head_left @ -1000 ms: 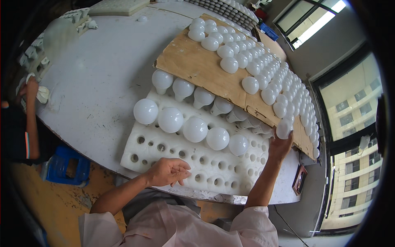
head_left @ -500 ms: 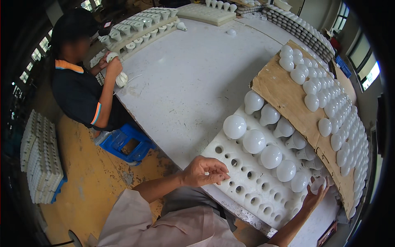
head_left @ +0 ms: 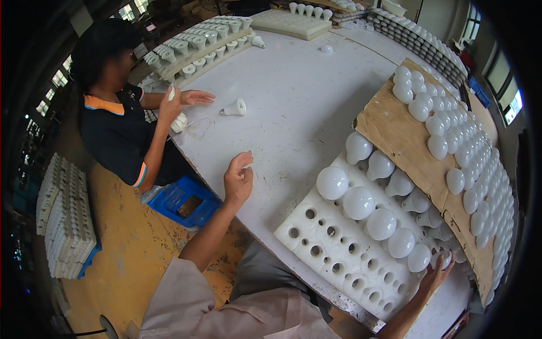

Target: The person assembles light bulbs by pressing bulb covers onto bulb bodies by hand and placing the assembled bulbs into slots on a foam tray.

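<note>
My left hand [head_left: 239,179] is over the white table [head_left: 265,141], holding nothing, its fingers loosely bent and apart. Beyond it, a single white LED bulb [head_left: 234,108] lies on its side near a co-worker's outstretched hand [head_left: 197,98]. At the lower right my right hand [head_left: 433,277] grips a white bulb [head_left: 442,259] at the near end of a row of bulbs. These bulbs, domes up, stand in a white foam tray [head_left: 333,240] with rows of holes. Several holes on its near side hold no bulbs. My right fingers partly hide the held bulb.
A cardboard sheet [head_left: 375,116] carrying many bulbs slants along the right side. The co-worker [head_left: 121,135] stands at the left table edge, beside a blue plastic stool [head_left: 183,203]. Foam trays are stacked on the floor [head_left: 65,217]. Racks of bulbs [head_left: 197,48] line the far edge.
My left hand has moved from beside the foam tray up and away over the table. A bulb now lies near the co-worker, whose hand has stretched out. My right hand still holds its bulb.
</note>
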Action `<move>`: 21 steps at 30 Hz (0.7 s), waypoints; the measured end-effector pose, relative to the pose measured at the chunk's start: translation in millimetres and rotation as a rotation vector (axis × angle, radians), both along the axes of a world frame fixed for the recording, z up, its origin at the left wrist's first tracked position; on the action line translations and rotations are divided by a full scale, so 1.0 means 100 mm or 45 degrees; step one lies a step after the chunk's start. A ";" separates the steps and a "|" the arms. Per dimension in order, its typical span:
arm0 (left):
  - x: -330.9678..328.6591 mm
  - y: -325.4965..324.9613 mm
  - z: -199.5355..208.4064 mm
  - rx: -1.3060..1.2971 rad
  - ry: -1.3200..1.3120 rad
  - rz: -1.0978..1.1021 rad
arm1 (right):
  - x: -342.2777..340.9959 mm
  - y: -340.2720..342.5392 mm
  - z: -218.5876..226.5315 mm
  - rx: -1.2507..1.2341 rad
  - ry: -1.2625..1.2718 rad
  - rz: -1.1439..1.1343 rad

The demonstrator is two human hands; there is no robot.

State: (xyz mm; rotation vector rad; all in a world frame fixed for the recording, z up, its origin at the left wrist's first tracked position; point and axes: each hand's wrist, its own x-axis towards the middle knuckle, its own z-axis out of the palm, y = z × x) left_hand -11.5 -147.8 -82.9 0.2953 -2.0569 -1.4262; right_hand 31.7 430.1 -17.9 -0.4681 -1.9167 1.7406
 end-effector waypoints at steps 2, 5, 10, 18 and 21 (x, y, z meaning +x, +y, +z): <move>-0.33 -0.24 0.03 -0.293 -0.055 0.040 | -0.01 -0.05 0.04 -0.037 0.037 -0.026; -1.01 -0.57 0.01 -0.669 -0.268 0.200 | -0.04 -0.17 0.08 -0.025 0.050 -0.014; -1.71 -0.73 0.12 -0.804 -0.720 0.135 | 0.08 -0.20 0.01 -0.029 0.018 -0.009; -1.44 -0.58 0.22 -0.505 -0.679 -0.041 | 0.02 -0.17 -0.06 0.131 0.068 0.020; -0.99 -0.36 0.09 -0.171 -0.508 0.046 | 0.08 -0.12 0.09 0.175 0.151 0.149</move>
